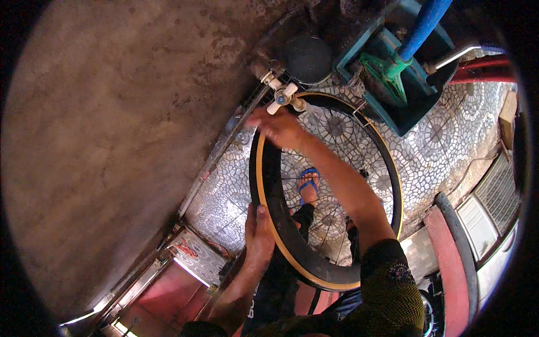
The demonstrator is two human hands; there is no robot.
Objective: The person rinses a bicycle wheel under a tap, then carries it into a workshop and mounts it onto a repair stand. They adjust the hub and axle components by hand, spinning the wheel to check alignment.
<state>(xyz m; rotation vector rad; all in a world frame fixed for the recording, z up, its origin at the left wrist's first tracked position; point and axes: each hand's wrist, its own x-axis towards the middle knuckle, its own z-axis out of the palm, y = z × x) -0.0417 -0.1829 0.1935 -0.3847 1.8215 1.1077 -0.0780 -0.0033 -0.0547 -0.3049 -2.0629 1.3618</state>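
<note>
A bicycle wheel with a black tyre, a tan sidewall and thin spokes stands tilted in front of me. My left hand grips the tyre at its lower left edge, thumb up along the tan sidewall. Across the wheel reaches my right arm. My right hand, smeared by motion, is at the tyre's upper left, just below a white-handled tap. Its fingers are too blurred to read. Through the spokes shows a foot in a blue flip-flop.
A bare brown wall rises on the left. Beyond the wheel are a dark round container and a teal bin holding a green broom with a blue handle. Patterned mosaic tiles cover the floor. A pink-and-grey curved ledge lies at right.
</note>
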